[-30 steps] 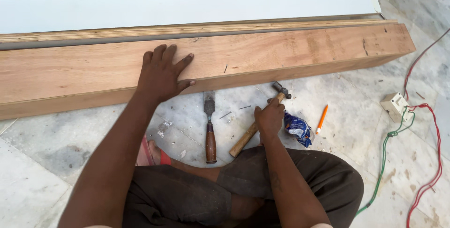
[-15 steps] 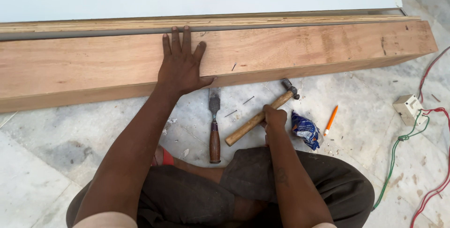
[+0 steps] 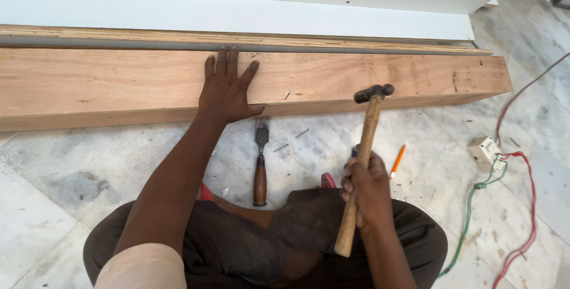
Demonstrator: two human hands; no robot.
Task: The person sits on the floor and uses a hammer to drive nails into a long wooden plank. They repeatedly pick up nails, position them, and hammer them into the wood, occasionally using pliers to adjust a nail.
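Left hand (image 3: 227, 90) — lying flat, fingers spread, pressing on the beam (image 3: 119, 84), which is resting on the floor (image 3: 53, 170). Right hand (image 3: 367, 189) — clenching the handle of a hammer (image 3: 363, 152), head raised over the beam's front edge. 1 chisel (image 3: 260, 163) is lying between the knees; 1 orange pencil (image 3: 396, 161) beside. 2 small dark slivers (image 3: 292, 139) near the chisel, possibly nails.

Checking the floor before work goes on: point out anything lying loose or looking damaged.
Nails lie loose on the marble floor beside the chisel, near the seated person's legs. The wooden beam shows small dark marks near the left hand. Red and green wires trail loose at the right.
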